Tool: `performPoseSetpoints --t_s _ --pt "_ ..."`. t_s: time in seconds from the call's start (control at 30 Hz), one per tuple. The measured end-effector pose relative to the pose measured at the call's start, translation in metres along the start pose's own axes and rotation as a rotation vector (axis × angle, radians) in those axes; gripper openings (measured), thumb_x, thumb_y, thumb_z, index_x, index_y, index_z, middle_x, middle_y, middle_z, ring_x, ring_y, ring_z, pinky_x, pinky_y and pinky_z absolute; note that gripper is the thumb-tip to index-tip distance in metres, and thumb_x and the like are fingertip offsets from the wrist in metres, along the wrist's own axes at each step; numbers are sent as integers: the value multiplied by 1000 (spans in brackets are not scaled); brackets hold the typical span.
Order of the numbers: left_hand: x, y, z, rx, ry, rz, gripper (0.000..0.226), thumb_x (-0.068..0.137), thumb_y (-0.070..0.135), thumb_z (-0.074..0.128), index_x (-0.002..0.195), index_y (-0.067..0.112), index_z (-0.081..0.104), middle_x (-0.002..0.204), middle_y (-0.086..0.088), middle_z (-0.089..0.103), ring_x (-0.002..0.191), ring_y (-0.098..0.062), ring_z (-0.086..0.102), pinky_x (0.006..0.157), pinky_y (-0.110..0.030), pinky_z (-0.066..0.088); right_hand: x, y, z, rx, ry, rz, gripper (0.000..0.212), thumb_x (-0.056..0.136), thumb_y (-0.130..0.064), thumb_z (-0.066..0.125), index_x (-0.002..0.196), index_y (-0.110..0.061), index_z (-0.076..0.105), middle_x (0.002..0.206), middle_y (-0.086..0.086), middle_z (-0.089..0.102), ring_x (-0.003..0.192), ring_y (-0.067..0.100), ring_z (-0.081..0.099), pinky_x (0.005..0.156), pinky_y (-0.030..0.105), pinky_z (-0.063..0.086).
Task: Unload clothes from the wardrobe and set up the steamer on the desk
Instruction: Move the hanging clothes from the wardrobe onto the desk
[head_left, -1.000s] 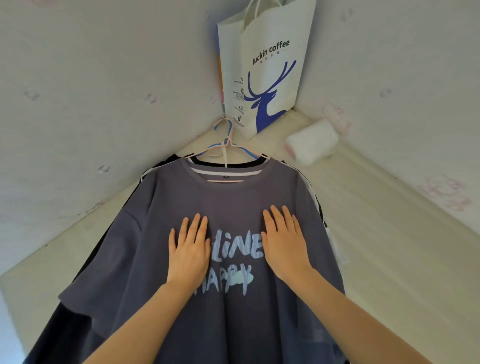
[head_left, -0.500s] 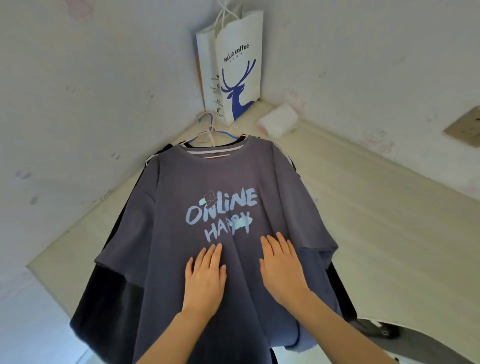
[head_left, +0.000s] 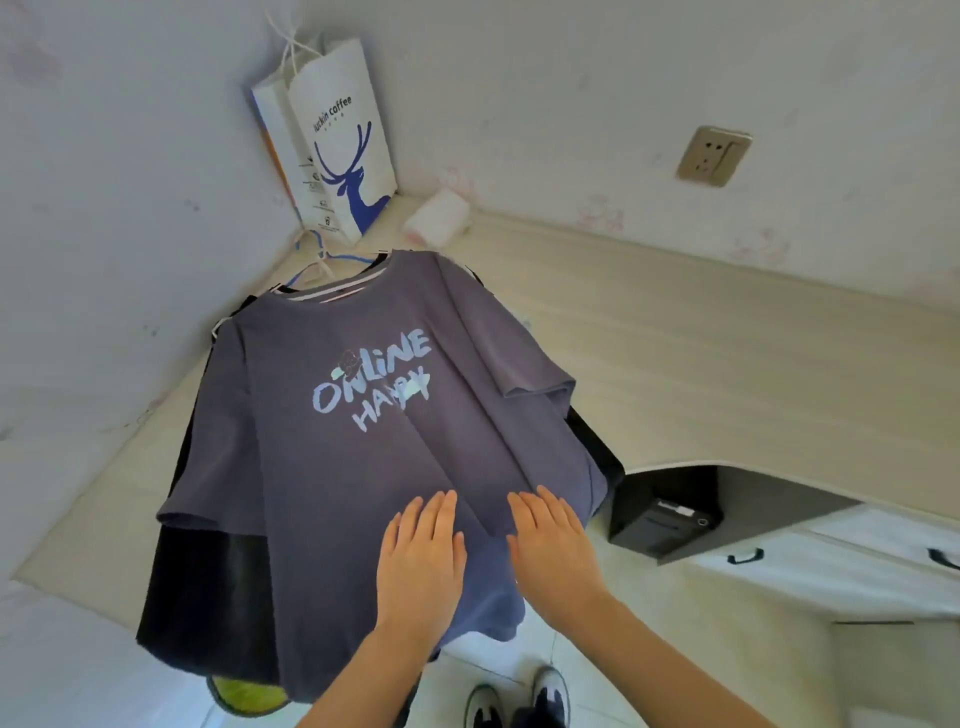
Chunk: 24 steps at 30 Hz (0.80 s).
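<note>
While both hands lie flat on the grey T-shirt (head_left: 363, 441), I see their fingers straight and close together, pressing on the cloth and not gripping it. My left hand (head_left: 422, 564) rests on the lower middle of the shirt, and my right hand (head_left: 553, 553) rests just beside it, toward the lower right part; the two hands are near each other but do not touch. The printed words "ONLINE HAPPY" are above the fingertips, farther from me. The shirt lies spread on the pale worktop (head_left: 727, 374), on top of dark clothes (head_left: 208, 597) that show at its left and right edges, and its lower part hangs over the front edge of the worktop. At the collar, the hangers (head_left: 317, 260) stick out toward the corner of the walls. Behind them a paper bag (head_left: 337, 145) with a blue deer stands in the corner, and a white roll (head_left: 436, 215) lies beside it. On the wall at right is a socket (head_left: 714, 156).
</note>
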<state>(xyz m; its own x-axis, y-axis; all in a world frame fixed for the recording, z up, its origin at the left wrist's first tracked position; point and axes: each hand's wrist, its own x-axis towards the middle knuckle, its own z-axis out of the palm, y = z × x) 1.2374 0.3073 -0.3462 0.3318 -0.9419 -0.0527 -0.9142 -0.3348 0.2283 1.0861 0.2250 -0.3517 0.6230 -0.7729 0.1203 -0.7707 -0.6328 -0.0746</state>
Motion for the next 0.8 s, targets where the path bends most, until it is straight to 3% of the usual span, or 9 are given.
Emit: performPoseSetpoints --t_s 0.2,0.33,0.5,0.63,0.8 --pt "-9 51 4 11 -12 218 50 90 33 36 126 9 61 121 -8 66 112 -29 62 89 -44 54 -53 31 -25 -9 1 158 66 55 -33 88 113 -9 67 108 6 70 106 29 65 88 41 54" --pt "-24 99 13 -25 5 390 46 87 28 63 129 9 57 126 -9 63 117 -30 59 92 -44 52 -99 50 -51 -39 61 313 60 59 -35 86 111 -11 68 107 6 71 103 28 67 87 41 52" --pt "-60 168 21 -74 -38 557 48 99 40 32 131 14 56 129 -5 61 122 -26 56 97 -41 50 -180 79 -62 -58 38 509 53 73 -34 78 118 -11 63 119 7 66 115 28 60 95 42 47" --pt "-100 222 30 -104 -74 679 52 94 43 30 131 15 55 129 -4 61 122 -25 56 96 -41 51 -246 102 -78 -73 51 639 50 78 -34 74 120 -10 62 120 7 66 114 27 61 98 40 44" --pt "-163 284 46 -77 -124 829 50 95 41 36 136 17 50 135 -2 57 127 -23 51 101 -39 47 -336 126 -92 -49 60 795 51 77 -34 74 120 -10 63 119 8 66 113 28 61 96 43 50"
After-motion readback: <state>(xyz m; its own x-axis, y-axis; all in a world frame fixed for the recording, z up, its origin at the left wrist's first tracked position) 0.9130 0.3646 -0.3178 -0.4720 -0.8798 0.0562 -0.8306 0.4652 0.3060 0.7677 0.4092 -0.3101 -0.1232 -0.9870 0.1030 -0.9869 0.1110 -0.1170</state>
